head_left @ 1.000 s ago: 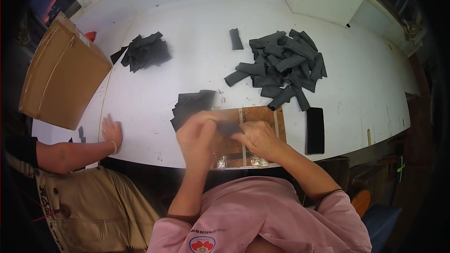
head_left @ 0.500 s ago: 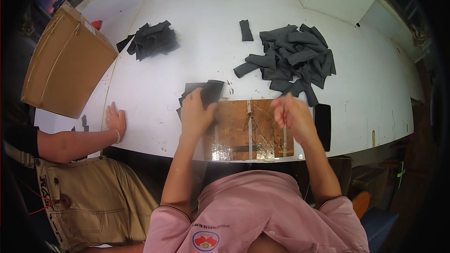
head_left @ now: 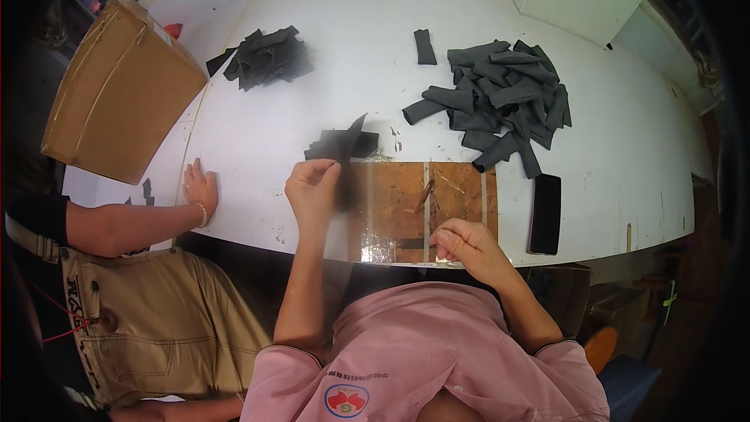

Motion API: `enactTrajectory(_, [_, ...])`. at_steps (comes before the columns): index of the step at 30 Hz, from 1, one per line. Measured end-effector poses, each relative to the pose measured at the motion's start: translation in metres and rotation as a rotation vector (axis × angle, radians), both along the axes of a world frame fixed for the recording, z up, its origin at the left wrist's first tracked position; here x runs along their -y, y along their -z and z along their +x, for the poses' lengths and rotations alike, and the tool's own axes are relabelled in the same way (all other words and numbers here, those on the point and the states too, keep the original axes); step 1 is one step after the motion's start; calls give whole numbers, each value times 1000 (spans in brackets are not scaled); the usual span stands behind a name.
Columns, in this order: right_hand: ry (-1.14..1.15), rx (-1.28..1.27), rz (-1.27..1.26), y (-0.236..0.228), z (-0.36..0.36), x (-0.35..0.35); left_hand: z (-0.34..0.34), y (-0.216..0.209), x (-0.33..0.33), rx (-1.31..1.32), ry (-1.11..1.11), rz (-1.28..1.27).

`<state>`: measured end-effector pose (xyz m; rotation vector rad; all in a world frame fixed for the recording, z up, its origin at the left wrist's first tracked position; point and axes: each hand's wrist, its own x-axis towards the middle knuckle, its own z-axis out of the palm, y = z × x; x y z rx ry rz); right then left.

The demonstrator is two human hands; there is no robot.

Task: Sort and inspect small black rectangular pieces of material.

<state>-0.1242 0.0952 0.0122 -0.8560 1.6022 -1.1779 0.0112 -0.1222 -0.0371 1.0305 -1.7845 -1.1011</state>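
Observation:
My left hand [head_left: 314, 186] pinches a dark grey fabric piece [head_left: 353, 158] between thumb and fingertips. The piece hangs blurred over the left edge of a brown, tape-covered board [head_left: 391, 215]. A few more flat dark pieces [head_left: 326, 146] lie just beyond that hand. Above the board's near right corner is my right hand [head_left: 472, 248], its fingers curled and thumb pressed in; whatever they hold, if anything, is hidden. A thin brown stick-like thing [head_left: 424, 196] lies on the board.
To the far right is a heap of dark grey fabric tubes [head_left: 508, 94], with a single tube [head_left: 424, 47] left of it. A black oblong block [head_left: 545, 215] stands right of the board. Farther left are a dark fabric pile [head_left: 269, 59], a cardboard box [head_left: 125, 94] and another person's hand [head_left: 201, 187].
My left hand has lifted a fabric piece off the small stack and drawn it toward me. My right hand has come down to the board's near edge, its fingers now curled.

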Motion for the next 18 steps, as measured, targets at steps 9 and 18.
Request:
enactTrajectory(9, [-200,66,-40,3,19,7,21,-58,-36,-744,57,881])
enactTrajectory(18, [1,957,-236,7,40,15,52,-55,-86,-455,391,967])
